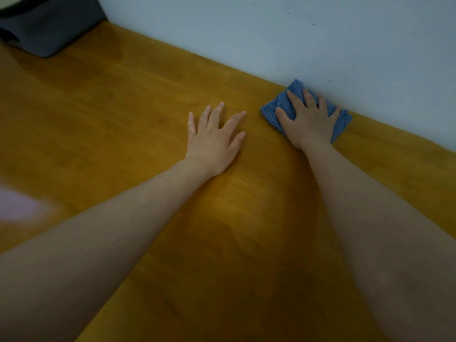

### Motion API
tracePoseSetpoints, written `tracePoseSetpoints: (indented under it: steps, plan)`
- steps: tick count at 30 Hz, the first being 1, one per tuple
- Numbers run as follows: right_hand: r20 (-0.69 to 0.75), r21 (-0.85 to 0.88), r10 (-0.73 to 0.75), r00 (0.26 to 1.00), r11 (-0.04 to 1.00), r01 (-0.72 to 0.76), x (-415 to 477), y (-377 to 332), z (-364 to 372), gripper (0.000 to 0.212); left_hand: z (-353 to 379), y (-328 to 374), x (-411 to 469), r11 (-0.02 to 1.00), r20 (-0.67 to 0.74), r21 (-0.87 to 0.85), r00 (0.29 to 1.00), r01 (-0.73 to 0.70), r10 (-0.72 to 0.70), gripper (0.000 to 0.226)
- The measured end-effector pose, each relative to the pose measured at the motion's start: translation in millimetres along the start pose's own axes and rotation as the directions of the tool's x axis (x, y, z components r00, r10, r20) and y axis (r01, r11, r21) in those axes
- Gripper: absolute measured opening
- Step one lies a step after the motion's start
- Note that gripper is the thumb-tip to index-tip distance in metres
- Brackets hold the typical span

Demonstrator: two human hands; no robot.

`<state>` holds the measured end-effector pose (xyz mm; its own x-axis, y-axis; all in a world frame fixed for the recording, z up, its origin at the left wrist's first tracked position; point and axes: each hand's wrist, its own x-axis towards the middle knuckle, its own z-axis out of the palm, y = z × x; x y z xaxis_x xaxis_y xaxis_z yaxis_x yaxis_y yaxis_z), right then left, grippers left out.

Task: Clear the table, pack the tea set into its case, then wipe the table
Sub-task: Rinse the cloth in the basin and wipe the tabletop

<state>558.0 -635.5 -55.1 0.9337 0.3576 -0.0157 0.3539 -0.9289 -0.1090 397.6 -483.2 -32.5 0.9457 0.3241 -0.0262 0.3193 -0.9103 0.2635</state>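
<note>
Across the near part of the wooden table (103, 119), two bare forearms reach forward. The left hand (213, 141) lies flat on the wood, palm down, fingers spread and straight. Beyond it to the right, the right hand (307, 119) presses its spread fingers down on one folded blue cloth (294, 95), which lies against the pale wall (271, 33). One dark case (49, 28) sits at the far left corner.

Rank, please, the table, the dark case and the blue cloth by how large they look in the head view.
1. table.
2. dark case, cropped by the frame.
3. blue cloth, partly under the right hand.
The last two look close: unsure.
</note>
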Motion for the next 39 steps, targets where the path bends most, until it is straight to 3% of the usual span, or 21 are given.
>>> tracePoseSetpoints:
  steps: [18, 39]
  plan:
    - [0.039, -0.012, -0.11, 0.993, 0.994, 0.111, -160, -32, 10, 0.063, -17, -8, -114, 0.996, -0.012, -0.006, 0.996, 0.086, -0.086, 0.05]
    - [0.032, 0.059, -0.294, 0.955, 0.955, 0.292, -458, -130, 25, 0.064, -41, -79, -395, 0.963, -0.066, -0.045, 0.961, 0.267, -0.27, 0.052]
